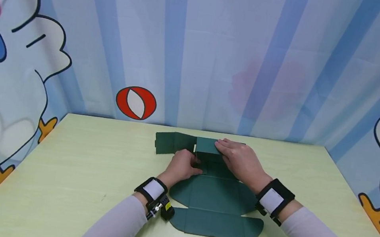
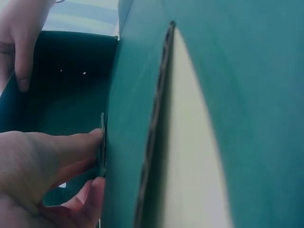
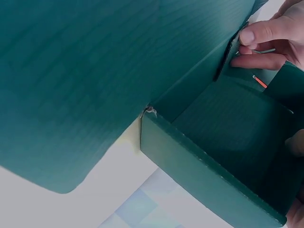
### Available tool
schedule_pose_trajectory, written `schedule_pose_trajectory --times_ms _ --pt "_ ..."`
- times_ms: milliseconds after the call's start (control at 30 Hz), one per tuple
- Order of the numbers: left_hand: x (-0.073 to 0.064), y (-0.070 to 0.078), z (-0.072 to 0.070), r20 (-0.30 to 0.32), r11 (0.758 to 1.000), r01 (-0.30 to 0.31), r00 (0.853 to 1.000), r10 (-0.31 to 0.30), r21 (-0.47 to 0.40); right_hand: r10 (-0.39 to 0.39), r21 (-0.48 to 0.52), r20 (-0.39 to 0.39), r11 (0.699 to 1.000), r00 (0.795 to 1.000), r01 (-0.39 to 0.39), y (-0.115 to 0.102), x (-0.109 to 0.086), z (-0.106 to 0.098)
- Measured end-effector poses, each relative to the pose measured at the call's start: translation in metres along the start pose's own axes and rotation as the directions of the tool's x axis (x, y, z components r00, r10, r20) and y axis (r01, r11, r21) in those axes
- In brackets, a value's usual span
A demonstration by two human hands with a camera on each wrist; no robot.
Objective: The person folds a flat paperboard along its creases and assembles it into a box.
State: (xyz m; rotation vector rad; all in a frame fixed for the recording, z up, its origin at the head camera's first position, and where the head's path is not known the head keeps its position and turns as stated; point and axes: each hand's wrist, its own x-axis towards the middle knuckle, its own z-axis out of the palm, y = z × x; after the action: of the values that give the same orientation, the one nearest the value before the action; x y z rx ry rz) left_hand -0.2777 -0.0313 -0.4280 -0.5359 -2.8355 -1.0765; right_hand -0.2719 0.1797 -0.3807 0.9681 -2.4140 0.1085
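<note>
A dark green cardboard box [image 1: 216, 194], partly folded up, lies on the table. My left hand [image 1: 183, 165] is at its left side, thumb and fingers pinching a small flap [image 3: 227, 59] that stands up beside the lid panel. The right hand [image 1: 242, 160] grips the far wall [image 1: 208, 145]; its thumb [image 2: 23, 66] lies inside, and the fingers bend over the top edge. A side panel [image 1: 174, 143] sticks out flat to the left. Toward me, the lid panel and a round-ended front flap [image 1: 215, 224] are spread out flat.
The pale yellow table [image 1: 95, 178] extends on both sides of the box. A printed curtain [image 1: 216, 58] with blue stripes and cartoon figures hangs behind its far edge. Black straps with cameras [image 1: 274, 199] sit on both wrists.
</note>
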Motion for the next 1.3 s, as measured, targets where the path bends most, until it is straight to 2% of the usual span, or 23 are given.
schedule_pose_trajectory --times_ms 300,400,533,700,933,1100,1300 --pt "-0.002 0.001 0.001 -0.007 1.0 -0.002 1.0 0.002 0.015 -0.005 0.004 -0.016 1.0 1.0 0.005 0.0 0.0 0.002" --pt "-0.004 -0.003 0.001 -0.015 1.0 0.007 1.0 -0.007 0.001 -0.006 0.006 -0.016 1.0 1.0 0.006 0.0 -0.001 0.003" --pt "-0.005 -0.008 -0.002 -0.021 0.998 0.019 1.0 -0.02 -0.061 -0.007 0.004 -0.005 1.0 1.0 0.007 0.0 0.0 0.003" --pt "-0.008 -0.015 -0.01 0.007 0.991 0.023 1.0 -0.022 -0.129 -0.008 -0.001 0.007 1.0 1.0 0.008 0.0 0.002 0.0" --pt "-0.012 -0.019 -0.018 0.04 0.99 0.041 0.999 -0.036 -0.133 0.005 0.004 0.017 1.0 1.0 -0.005 0.001 0.002 -0.001" --pt "-0.014 -0.017 -0.026 0.002 0.991 0.042 0.999 -0.042 -0.128 0.008 0.016 0.018 1.0 1.0 -0.008 0.002 0.001 -0.001" --pt "-0.009 -0.007 -0.045 -0.112 0.998 -0.005 0.994 -0.001 -0.058 0.008 0.01 0.011 1.0 1.0 -0.008 0.002 0.001 -0.001"
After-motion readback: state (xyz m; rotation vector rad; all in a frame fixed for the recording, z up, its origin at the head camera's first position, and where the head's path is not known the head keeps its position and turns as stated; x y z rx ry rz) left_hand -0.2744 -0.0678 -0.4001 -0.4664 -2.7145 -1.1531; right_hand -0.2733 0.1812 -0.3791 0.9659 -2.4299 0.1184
